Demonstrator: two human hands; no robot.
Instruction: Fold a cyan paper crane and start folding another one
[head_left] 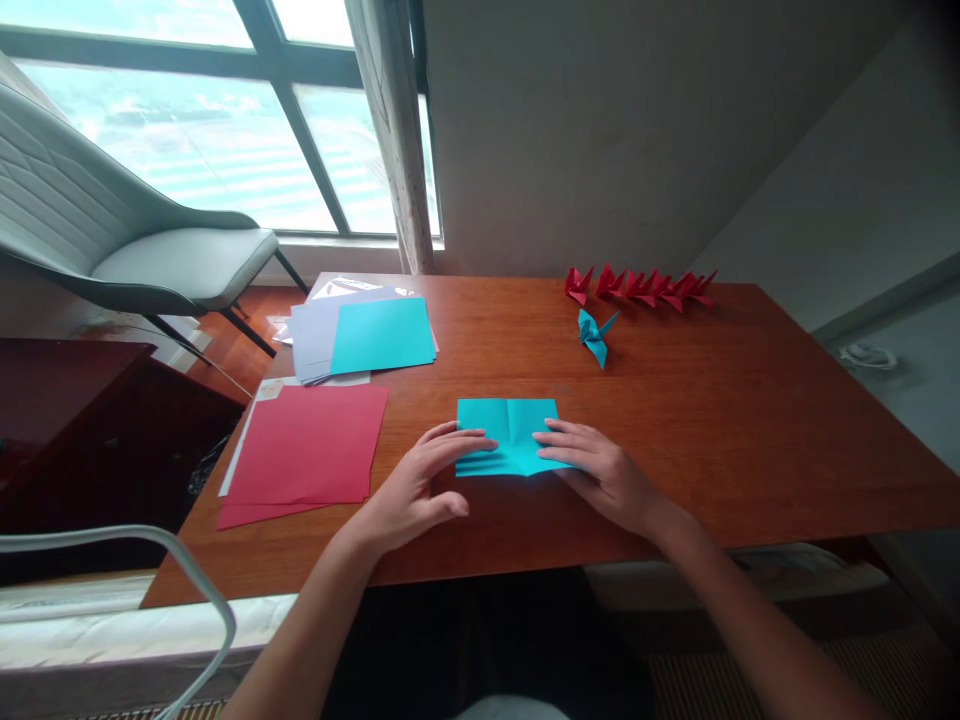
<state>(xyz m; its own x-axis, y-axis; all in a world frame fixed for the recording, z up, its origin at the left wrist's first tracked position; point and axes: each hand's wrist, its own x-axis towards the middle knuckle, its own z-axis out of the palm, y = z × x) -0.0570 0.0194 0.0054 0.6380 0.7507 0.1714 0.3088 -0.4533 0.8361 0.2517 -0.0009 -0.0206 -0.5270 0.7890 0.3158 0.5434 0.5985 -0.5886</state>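
A folded teal paper lies flat on the wooden table in front of me. My left hand rests on the table with its fingertips pressing the paper's left edge, fingers stretched out. My right hand lies flat on the paper's lower right corner, fingers extended. Neither hand lifts the paper.
A stack of red sheets lies at the left, a teal sheet on pale sheets behind it. A teal paper crane and a row of red paper cranes sit at the back. A grey chair stands by the window.
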